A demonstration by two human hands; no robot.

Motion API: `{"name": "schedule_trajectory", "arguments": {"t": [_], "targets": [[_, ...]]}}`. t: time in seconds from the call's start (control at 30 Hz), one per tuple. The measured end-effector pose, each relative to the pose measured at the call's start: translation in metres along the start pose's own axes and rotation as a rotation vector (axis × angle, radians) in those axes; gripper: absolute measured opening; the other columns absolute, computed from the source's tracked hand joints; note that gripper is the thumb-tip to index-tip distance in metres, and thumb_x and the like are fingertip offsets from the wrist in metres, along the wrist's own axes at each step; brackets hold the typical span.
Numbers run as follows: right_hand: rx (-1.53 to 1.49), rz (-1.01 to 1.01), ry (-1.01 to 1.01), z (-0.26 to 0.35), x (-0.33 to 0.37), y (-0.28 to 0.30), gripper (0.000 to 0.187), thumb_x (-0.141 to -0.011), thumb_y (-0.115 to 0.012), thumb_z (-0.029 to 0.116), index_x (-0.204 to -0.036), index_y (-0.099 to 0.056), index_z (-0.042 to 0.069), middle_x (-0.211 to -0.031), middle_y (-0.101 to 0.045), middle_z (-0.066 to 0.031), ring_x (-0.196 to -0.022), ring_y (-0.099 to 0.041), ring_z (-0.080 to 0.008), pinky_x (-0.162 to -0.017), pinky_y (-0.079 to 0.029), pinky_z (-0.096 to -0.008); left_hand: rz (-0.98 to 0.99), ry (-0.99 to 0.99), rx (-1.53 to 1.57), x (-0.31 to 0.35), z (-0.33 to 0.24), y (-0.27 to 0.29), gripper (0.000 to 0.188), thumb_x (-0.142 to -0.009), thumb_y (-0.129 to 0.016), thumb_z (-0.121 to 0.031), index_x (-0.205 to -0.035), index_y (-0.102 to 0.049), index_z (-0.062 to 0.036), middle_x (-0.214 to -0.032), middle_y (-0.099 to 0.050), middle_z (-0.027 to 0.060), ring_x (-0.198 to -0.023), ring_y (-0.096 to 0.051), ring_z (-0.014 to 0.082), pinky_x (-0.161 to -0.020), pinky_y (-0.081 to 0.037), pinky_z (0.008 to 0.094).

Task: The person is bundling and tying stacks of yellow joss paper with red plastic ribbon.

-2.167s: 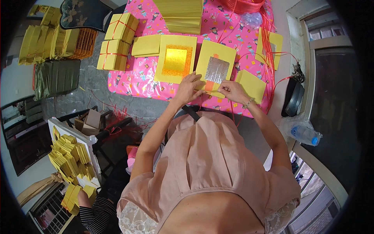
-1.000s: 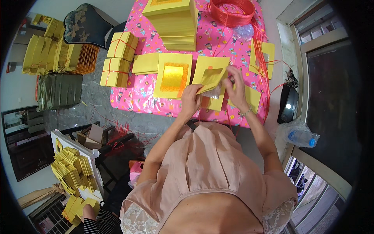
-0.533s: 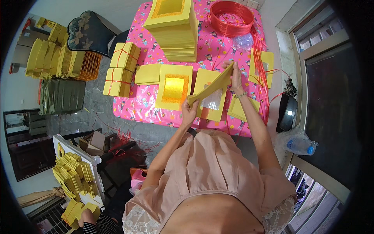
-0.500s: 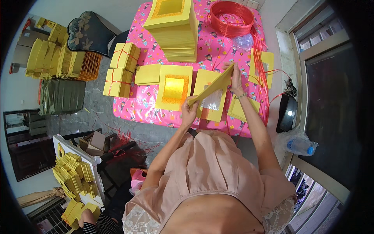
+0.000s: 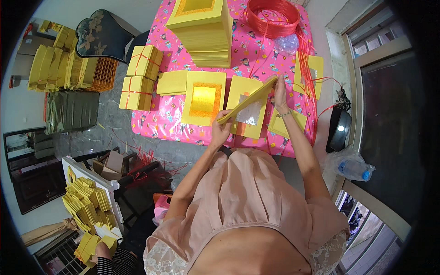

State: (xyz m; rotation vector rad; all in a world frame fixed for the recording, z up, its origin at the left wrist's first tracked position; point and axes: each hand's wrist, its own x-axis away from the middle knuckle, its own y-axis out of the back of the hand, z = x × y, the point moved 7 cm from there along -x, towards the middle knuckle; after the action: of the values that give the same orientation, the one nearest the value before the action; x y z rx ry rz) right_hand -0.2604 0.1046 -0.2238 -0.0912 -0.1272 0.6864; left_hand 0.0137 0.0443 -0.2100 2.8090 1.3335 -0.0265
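The left hand [image 5: 221,132] pinches the near-left end of a thin yellow paper packet [image 5: 251,101], which slants up to the right hand [image 5: 280,94]. That hand lies against the packet's other end, fingers fairly straight; whether it grips is unclear. Below the packet, between the hands, a yellow sheet with a silver panel [image 5: 241,130] rests on the pink tablecloth [image 5: 158,120]. Just left of the left hand lies a gold-squared sheet [image 5: 205,101]; farther left stand red-tied bundles [image 5: 136,94]. Beyond both hands are a tall yellow stack [image 5: 206,43] and a red cord coil [image 5: 274,30].
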Motion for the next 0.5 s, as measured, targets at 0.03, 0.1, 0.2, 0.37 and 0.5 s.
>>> {"name": "schedule_trajectory", "arguments": {"t": [0.03,0.1,0.2,0.37,0.5], "targets": [[0.001,-0.006,-0.003,-0.011,-0.004,0.009,0.065,-0.102,-0.023,0.059,-0.083,-0.058,0.007,-0.077,-0.051,0.0015,-0.072,-0.044,-0.0109,-0.070,-0.038,-0.0286,-0.003,-0.024,-0.025,0.000,-0.006,-0.002,0.018,-0.090,-0.056,0.004,-0.108,-0.058,-0.0008,-0.097,-0.061,0.0039,-0.091,-0.058,0.0120,-0.082,-0.047,0.0258],[0.007,0.035,0.026,-0.019,-0.011,0.018,0.063,-0.102,-0.026,0.058,-0.082,-0.056,0.006,-0.075,-0.048,0.0023,-0.071,-0.041,-0.0111,-0.069,-0.036,-0.0295,0.013,-0.014,-0.040,-0.004,-0.001,-0.004,0.017,-0.090,-0.056,0.004,-0.106,-0.058,-0.0012,-0.095,-0.061,0.0036,-0.089,-0.058,0.0119,-0.080,-0.047,0.0258],[0.030,0.040,0.030,-0.017,-0.010,0.017,0.061,-0.103,-0.027,0.055,-0.081,-0.055,0.006,-0.074,-0.048,0.0017,-0.071,-0.042,-0.0112,-0.069,-0.036,-0.0290,0.017,0.007,-0.029,-0.004,0.006,-0.001,0.016,-0.089,-0.057,0.003,-0.104,-0.057,-0.0015,-0.092,-0.060,0.0033,-0.086,-0.058,0.0119,-0.078,-0.047,0.0259],[0.019,-0.033,0.037,0.014,-0.001,-0.001,0.061,-0.104,-0.024,0.053,-0.082,-0.056,0.005,-0.073,-0.054,-0.0018,-0.072,-0.048,-0.0125,-0.072,-0.040,-0.0288,0.017,-0.017,-0.030,-0.005,0.005,0.004,0.015,-0.088,-0.055,0.005,-0.101,-0.059,-0.0004,-0.088,-0.060,0.0038,-0.084,-0.059,0.0128,-0.076,-0.047,0.0260],[-0.060,-0.076,0.030,0.017,0.001,-0.003,0.062,-0.104,-0.024,0.053,-0.080,-0.055,0.005,-0.070,-0.054,-0.0035,-0.071,-0.052,-0.0139,-0.071,-0.041,-0.0289,0.049,-0.059,-0.123,-0.010,-0.006,0.000,0.020,-0.083,-0.053,0.009,-0.099,-0.061,0.0009,-0.093,-0.062,0.0062,-0.087,-0.061,0.0152,-0.078,-0.049,0.0272]]}}
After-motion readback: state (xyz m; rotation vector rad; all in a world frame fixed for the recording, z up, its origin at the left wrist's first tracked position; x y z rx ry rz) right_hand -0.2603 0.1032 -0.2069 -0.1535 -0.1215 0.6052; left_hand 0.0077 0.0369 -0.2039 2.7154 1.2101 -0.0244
